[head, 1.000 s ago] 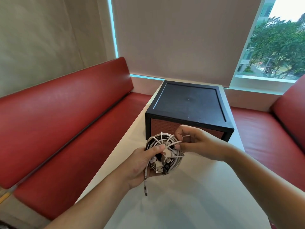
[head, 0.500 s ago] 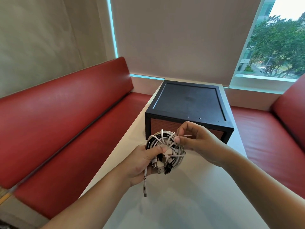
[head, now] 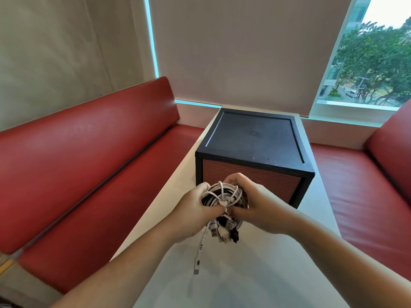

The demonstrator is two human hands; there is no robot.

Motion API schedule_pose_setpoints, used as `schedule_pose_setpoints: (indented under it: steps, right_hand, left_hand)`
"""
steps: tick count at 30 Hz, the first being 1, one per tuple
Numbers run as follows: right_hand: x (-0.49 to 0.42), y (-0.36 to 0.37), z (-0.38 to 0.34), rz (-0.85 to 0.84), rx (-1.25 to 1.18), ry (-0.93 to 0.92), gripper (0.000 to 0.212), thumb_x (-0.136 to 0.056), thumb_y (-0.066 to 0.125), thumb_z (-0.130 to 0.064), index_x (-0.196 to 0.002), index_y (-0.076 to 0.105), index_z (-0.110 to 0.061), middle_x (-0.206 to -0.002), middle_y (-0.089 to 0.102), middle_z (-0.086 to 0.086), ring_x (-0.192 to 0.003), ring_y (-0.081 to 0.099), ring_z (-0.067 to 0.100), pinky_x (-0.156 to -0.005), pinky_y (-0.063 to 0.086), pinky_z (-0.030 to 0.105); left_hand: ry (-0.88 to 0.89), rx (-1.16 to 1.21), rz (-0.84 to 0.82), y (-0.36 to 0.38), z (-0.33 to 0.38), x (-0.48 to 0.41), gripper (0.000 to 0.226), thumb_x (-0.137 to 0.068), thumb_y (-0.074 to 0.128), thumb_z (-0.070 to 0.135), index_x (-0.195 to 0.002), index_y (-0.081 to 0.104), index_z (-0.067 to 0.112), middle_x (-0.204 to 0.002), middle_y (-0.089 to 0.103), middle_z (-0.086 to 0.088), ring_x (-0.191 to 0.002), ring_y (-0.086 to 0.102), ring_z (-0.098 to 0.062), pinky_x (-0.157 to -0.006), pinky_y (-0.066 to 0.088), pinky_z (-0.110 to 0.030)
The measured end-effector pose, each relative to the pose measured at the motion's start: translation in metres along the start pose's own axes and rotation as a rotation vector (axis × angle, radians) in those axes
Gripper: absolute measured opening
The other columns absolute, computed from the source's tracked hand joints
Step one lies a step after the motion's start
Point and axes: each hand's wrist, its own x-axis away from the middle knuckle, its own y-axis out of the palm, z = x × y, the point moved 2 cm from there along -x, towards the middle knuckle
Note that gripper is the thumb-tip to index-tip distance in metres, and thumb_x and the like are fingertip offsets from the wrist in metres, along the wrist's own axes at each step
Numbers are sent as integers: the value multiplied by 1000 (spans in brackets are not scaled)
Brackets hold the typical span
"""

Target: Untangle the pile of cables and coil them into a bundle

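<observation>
Left hand (head: 195, 210) grips the coil (head: 224, 194) on its left side, fingers curled round the loops. Right hand (head: 255, 207) grips the right side, and the thumbs meet at a white wrap across the middle. Coil is held above the bench (head: 255, 274), just in front of a black box (head: 253, 141). Plugs (head: 224, 232) hang clustered below; one white lead (head: 198, 256) dangles lower.

Judgement: coiling looks done, securing in hand. Next: tuck the lead in without slackening either grip.
</observation>
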Motion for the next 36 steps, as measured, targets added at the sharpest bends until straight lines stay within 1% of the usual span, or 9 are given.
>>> schedule_pose_setpoints:
  steps: [3, 9, 14, 16, 19, 22, 25, 30, 36]
  right_hand:
    - [1, 3, -3, 30, -61, -14, 43, -81, 69, -6, -115, 48, -23, -98, 65, -7, -84, 65, 6, -70, 56, 28]
    - [2, 10, -4, 74, -138, -13, 37, -81, 66, -2, -108, 49, -21, -93, 65, -3, -78, 64, 7, -65, 54, 25]
    - [0, 11, -6, 149, -76, -33, 38, -77, 71, -7, -103, 49, -23, -90, 65, -6, -77, 64, 10, -63, 55, 27]
    - [0, 11, -5, 195, 2, -49, 38, -76, 72, -12, -100, 47, -28, -87, 64, -9, -75, 62, 10, -64, 54, 28]
    - [-1, 13, -2, 259, 125, -54, 39, -75, 68, -16, -98, 42, -34, -88, 60, -15, -77, 58, 6, -67, 50, 27]
    - [-3, 15, 0, 275, 186, -66, 43, -75, 68, -16, -100, 41, -38, -91, 56, -19, -83, 55, 1, -70, 46, 22]
    - [-2, 12, 1, 216, 135, -77, 42, -78, 68, -13, -105, 44, -34, -96, 57, -17, -88, 55, 2, -74, 47, 20]
    - [0, 5, -6, 134, 134, -144, 39, -83, 67, -15, -110, 44, -32, -101, 56, -19, -94, 53, 1, -78, 47, 18]
    - [-3, 1, -14, -7, 163, -169, 39, -85, 59, -8, -116, 44, -27, -104, 53, -16, -95, 50, 2, -78, 41, 16]
  left_hand:
    - [10, 0, 21, 1, 3, 1, 31, -69, 69, 26, -99, 61, 18, -93, 69, -13, -80, 63, -18, -78, 53, -49]
    - [7, 13, 5, -1, 2, 4, 28, -72, 68, 28, -97, 60, 19, -97, 67, -19, -83, 62, -24, -81, 51, -57]
    - [-58, 97, -31, 0, 6, 8, 38, -71, 63, 25, -103, 55, 7, -85, 59, -17, -77, 54, -21, -69, 47, -40]
    - [-123, 190, -66, 0, 7, 8, 29, -76, 60, 22, -96, 50, 4, -83, 54, -11, -73, 52, -18, -69, 46, -33]
    - [-168, 370, -81, 1, 7, 9, 10, -84, 51, 19, -83, 54, 10, -80, 59, -9, -70, 54, -17, -71, 50, -37]
    - [-216, 558, -104, 0, 0, 6, 37, -92, 38, 15, -68, 67, 14, -79, 62, -10, -68, 54, -19, -73, 48, -39]
    - [-259, 706, -215, -6, -4, 2, 32, -83, 40, 24, -72, 66, 9, -85, 61, -15, -71, 56, -24, -73, 51, -40]
    - [-292, 509, -375, -10, -7, -7, 26, -90, 58, 17, -108, 63, -1, -92, 67, -13, -74, 67, -17, -70, 57, -27]
    - [-255, 255, -519, -17, 6, -16, 18, -77, 65, 12, -96, 68, 10, -86, 72, -5, -75, 70, -14, -68, 57, -27]
